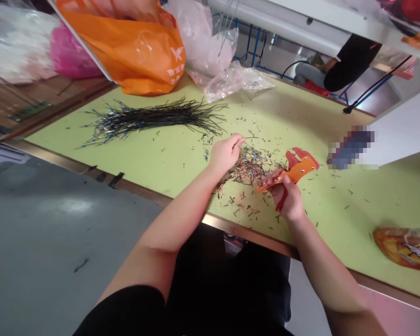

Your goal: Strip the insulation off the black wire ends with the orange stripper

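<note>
My left hand (225, 153) is closed in a pinch above the green tabletop (136, 168), and a short thin black wire (252, 137) sticks out to the right of its fingertips. Wrapped in the fingers of my right hand (290, 198) is an orange and red wire stripper (303, 169), its head pointing up and right, apart from the wire. Between and below the hands lies a scattered heap of wire scraps (250, 170), black and copper-coloured with some blue bits. Behind my left hand rests a bundle of black wires (157, 116) with blue-and-metal ends on the left.
An orange bag (140, 51) and clear plastic bags (231, 81) stand along the back. At the right front lies a bottle with a yellow label (406, 247). A pixelated dark object (352, 147) is near a white panel (406, 116). Another person (346, 65) sits beyond the table.
</note>
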`<state>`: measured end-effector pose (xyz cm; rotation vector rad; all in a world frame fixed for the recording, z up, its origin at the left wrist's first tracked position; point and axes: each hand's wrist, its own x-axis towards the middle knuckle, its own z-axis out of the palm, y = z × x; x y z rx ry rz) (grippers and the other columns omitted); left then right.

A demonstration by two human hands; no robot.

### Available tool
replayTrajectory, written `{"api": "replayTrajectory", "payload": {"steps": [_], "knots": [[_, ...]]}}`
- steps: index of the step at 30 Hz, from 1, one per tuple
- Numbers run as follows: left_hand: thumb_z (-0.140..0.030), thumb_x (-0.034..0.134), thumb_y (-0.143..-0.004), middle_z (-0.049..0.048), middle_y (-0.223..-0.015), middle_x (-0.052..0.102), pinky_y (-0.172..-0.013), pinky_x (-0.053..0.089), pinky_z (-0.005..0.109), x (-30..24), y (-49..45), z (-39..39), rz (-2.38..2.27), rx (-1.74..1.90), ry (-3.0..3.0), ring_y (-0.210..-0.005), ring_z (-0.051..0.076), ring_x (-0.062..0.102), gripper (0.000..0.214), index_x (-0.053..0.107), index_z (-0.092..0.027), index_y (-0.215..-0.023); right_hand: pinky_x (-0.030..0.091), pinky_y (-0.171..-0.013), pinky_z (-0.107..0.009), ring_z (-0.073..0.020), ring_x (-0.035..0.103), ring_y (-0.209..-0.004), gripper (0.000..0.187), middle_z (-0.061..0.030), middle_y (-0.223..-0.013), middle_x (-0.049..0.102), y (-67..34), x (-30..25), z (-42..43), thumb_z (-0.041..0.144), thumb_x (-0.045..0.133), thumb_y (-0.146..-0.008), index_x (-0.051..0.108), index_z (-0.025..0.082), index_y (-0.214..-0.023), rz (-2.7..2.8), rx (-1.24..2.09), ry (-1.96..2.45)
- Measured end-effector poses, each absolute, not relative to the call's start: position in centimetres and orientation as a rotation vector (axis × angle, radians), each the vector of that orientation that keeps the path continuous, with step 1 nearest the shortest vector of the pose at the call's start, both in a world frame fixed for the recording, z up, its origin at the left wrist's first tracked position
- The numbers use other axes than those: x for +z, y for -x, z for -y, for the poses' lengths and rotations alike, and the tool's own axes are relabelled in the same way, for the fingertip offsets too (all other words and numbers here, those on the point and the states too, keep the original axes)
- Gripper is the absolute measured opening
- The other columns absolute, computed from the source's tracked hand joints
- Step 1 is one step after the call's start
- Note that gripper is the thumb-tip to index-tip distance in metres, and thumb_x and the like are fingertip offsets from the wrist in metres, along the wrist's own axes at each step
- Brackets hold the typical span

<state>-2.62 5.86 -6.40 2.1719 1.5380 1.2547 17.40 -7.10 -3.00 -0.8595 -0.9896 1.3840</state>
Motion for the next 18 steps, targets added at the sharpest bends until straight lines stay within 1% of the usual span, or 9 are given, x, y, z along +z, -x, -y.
{"api": "replayTrajectory", "payload": {"steps": [4, 6, 8, 11, 14, 18], "knots": [[-0.043, 0.046, -0.111, 0.0047, -0.076, 0.076, -0.068, 0.045, 0.031, -5.5, 2.7, -4.9, -1.516, 1.199, -2.273, -0.072, 0.021, 0.07, 0.037, 0.077, -0.022, -0.108, 0.06, -0.083, -0.044, -0.0228, 0.062, -0.077, 0.043, -0.0018, -0.079, 0.06, -17.2, -2.7, 7.4, 0.068, 0.075, -0.083, 0.069, 0.027, -0.09, 1.006, 1.402, 0.862], [-0.044, 0.045, -0.111, 0.0061, -0.078, 0.078, -0.067, 0.046, 0.031, -5.0, 2.6, -4.3, -1.51, 1.177, -2.335, -0.072, 0.021, 0.071, 0.039, 0.078, -0.022, -0.108, 0.06, -0.082, -0.043, -0.0232, 0.064, -0.079, 0.043, -0.0032, -0.082, 0.064, -17.1, -2.9, 7.5, 0.068, 0.075, -0.085, 0.072, 0.026, -0.094, 1.03, 1.411, 0.823], [-0.042, 0.044, -0.112, 0.0074, -0.084, 0.08, -0.067, 0.046, 0.032, -4.5, 2.1, -3.5, -1.468, 1.156, -2.416, -0.075, 0.022, 0.073, 0.041, 0.078, -0.022, -0.109, 0.061, -0.08, -0.042, -0.0242, 0.068, -0.082, 0.044, -0.0051, -0.086, 0.068, -17.1, -3.3, 7.4, 0.069, 0.072, -0.089, 0.075, 0.025, -0.099, 1.056, 1.422, 0.782], [-0.038, 0.045, -0.112, 0.0069, -0.092, 0.083, -0.066, 0.047, 0.032, -3.9, 1.1, -1.9, -1.355, 1.182, -2.526, -0.077, 0.02, 0.075, 0.038, 0.079, -0.023, -0.108, 0.063, -0.079, -0.042, -0.0255, 0.072, -0.086, 0.053, -0.0074, -0.092, 0.073, -17.2, -3.9, 7.2, 0.074, 0.064, -0.094, 0.077, 0.024, -0.105, 1.065, 1.414, 0.763], [-0.033, 0.049, -0.111, 0.0043, -0.086, 0.082, -0.065, 0.047, 0.03, -3.4, 0.4, -0.3, -1.21, 1.31, -2.611, -0.074, 0.018, 0.074, 0.032, 0.079, -0.023, -0.105, 0.065, -0.078, -0.044, -0.0265, 0.074, -0.088, 0.059, -0.0092, -0.097, 0.075, -17.3, -4.3, 6.9, 0.078, 0.057, -0.096, 0.076, 0.023, -0.107, 1.06, 1.377, 0.77], [-0.025, 0.053, -0.108, 0.0003, -0.076, 0.078, -0.061, 0.046, 0.028, -2.9, 0.2, 0.9, -1.036, 1.503, -2.676, -0.066, 0.014, 0.07, 0.023, 0.076, -0.022, -0.105, 0.066, -0.079, -0.046, -0.029, 0.076, -0.095, 0.058, -0.0108, -0.098, 0.076, -17.5, -4.6, 6.7, 0.076, 0.054, -0.099, 0.076, 0.023, -0.105, 1.042, 1.357, 0.788]]}}
